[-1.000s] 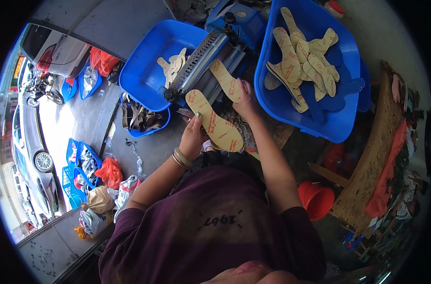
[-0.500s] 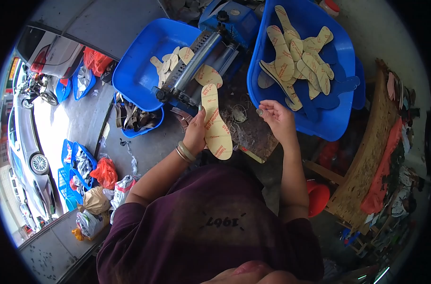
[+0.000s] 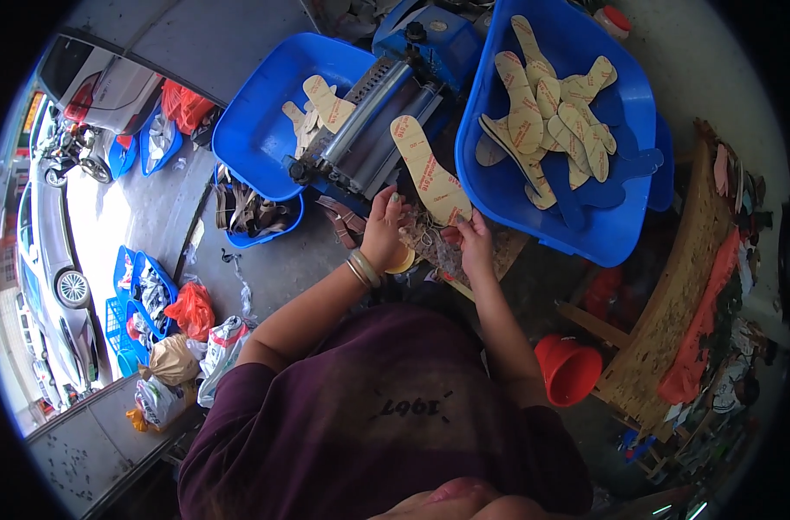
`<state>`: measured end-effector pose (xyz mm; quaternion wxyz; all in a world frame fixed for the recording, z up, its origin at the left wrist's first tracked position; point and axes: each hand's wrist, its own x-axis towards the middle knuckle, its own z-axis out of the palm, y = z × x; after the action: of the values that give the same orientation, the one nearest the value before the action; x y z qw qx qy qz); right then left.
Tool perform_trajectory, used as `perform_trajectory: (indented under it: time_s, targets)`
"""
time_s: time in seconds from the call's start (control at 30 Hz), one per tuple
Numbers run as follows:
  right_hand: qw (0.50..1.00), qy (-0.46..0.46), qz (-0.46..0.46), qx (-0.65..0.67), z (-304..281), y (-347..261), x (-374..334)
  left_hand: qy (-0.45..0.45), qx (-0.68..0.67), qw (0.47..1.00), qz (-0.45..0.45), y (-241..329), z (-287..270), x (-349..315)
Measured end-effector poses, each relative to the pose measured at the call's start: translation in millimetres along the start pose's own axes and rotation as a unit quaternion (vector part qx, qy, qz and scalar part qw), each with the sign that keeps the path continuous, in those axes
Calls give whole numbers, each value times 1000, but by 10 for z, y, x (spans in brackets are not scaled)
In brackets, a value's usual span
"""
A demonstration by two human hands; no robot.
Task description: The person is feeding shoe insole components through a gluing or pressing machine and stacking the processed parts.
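My right hand (image 3: 473, 243) pinches the wide end of a cream shoe insole (image 3: 430, 171) printed with red markings. The insole's narrow end points up and away, toward the roller machine (image 3: 369, 121). Left of it, my left hand (image 3: 382, 230) has its fingers curled in, apart from that insole; what they hold, if anything, is hidden. A rounded yellowish piece (image 3: 402, 259) shows just below that hand, and I cannot tell whether the hand touches it. Beyond the rollers another insole (image 3: 328, 102) slopes over a small pile in the left blue tub (image 3: 248, 130).
A large blue tub (image 3: 616, 238) at the right holds many cream insoles (image 3: 525, 121) and dark blue ones. A smaller blue basin (image 3: 278, 232) with dark straps sits at the left. Nearby are a red bucket (image 3: 568, 368), a wooden bench (image 3: 659, 321) and plastic bags (image 3: 189, 309).
The insole at the rollers has passed through to the left tub's side. My left hand no longer holds an insole; my right hand, empty before, now grips one, and both hands have come closer together.
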<state>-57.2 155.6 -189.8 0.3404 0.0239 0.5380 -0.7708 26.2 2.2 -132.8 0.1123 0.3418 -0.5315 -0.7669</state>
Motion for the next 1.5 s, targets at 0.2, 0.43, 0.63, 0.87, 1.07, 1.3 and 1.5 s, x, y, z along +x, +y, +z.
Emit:
perform_trajectory:
  time_s: [0.2,0.43,0.63,0.87,1.07,1.3,1.5]
  targets:
    - [1000,1,12,-29,-16,157,675,-37,66,997,0,169,-176,-171]
    - [973,-25,-67,-218,429,-200,145,-96,70,986,117,480,66,8]
    - [785,63,-259,-559,27,-1517,72,-94,67,986,119,530,219,31]
    - [548,64,-149,-821,-806,-1344,1015,-230,13,973,-1,389,599,-151]
    - [616,87,-333,-709,-8,-1648,113,-224,-42,973,25,496,729,-238]
    - [620,-11,-380,-686,696,-1328,-749,-212,-177,959,-69,434,254,-321]
    - [843,-164,-247,-449,453,-395,-518,-205,30,972,-107,260,-301,-336]
